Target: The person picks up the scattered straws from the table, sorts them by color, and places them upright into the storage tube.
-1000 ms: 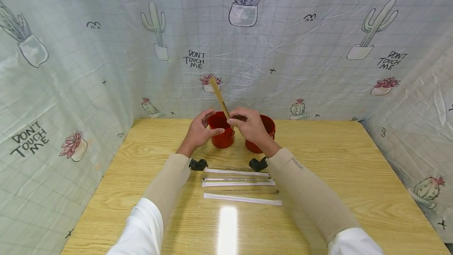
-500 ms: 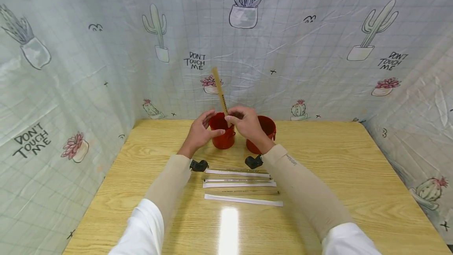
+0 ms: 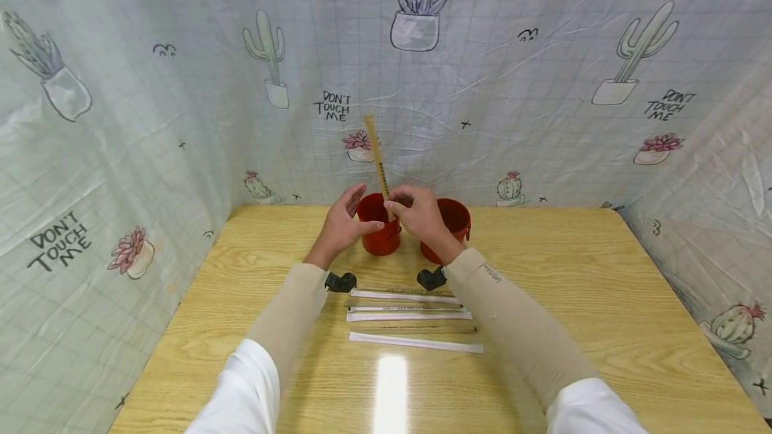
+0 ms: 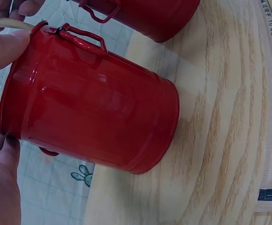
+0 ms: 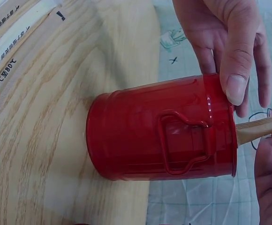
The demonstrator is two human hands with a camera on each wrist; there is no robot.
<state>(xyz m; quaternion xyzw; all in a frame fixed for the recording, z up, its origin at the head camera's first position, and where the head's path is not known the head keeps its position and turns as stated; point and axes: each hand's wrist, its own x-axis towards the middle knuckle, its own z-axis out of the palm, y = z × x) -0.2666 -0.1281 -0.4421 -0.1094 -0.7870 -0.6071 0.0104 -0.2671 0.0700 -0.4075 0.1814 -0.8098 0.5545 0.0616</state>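
My left hand [image 3: 340, 226] holds the rim of the left red bucket [image 3: 381, 241], thumb on the near side and fingers round the far left side. With thumb and fingertips, my right hand [image 3: 419, 211] pinches a brown paper-wrapped straw [image 3: 378, 156] over that bucket. The straw stands nearly upright, leaning left at its top. In the right wrist view, the lower part of the straw [image 5: 258, 129] passes over the bucket rim into the opening; its lower end is hidden. A wire handle [image 5: 183, 143] hangs on the bucket's side.
A second red bucket [image 3: 456, 211] stands close on the right, partly behind my right wrist. Several wrapped straws lie in a row nearer me, among them a white one [image 3: 416, 342] and a brown one [image 3: 416, 329]. A printed cloth [image 3: 458, 86] hangs behind the wooden table [image 3: 573, 300].
The straw has tilted closer to upright, and my right hand has moved slightly left and down toward the left bucket. My left hand has stayed at the bucket.
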